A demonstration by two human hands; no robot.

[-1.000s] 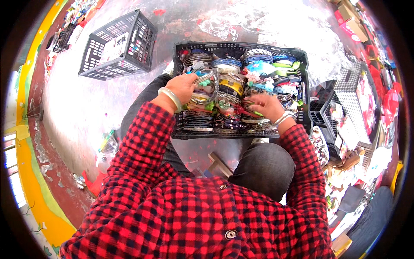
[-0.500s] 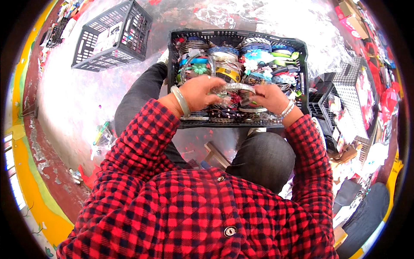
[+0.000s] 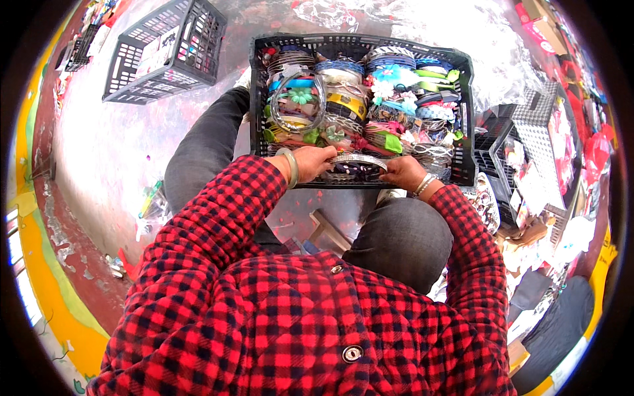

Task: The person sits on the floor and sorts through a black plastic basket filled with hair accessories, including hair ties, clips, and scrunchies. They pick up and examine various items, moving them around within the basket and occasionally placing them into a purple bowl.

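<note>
A silvery, glittering headband (image 3: 358, 159) spans the gap between my hands at the near side of a black plastic crate (image 3: 389, 41). My left hand (image 3: 310, 164) pinches its left end, and my right hand (image 3: 404, 173) grips its right end. Rows of hairbands fill the crate. Among them are a yellow patterned band (image 3: 348, 104), a green flower (image 3: 300, 96) and blue bands (image 3: 391, 61). A clear ring-shaped headband (image 3: 272, 109) rests on top at the left. Part of the near row is hidden by my fingers.
Another dark crate (image 3: 162, 56) lies tilted on the floor at the far left. Stacked black crates (image 3: 495, 152) and a grey perforated basket (image 3: 533, 109) stand to the right. Clear plastic sheeting (image 3: 492, 66) spreads behind. A small wooden stool (image 3: 329, 231) shows between my legs.
Both hands have lowered toward me with the silvery headband, down to the crate's near edge. More of the crate's middle rows now show.
</note>
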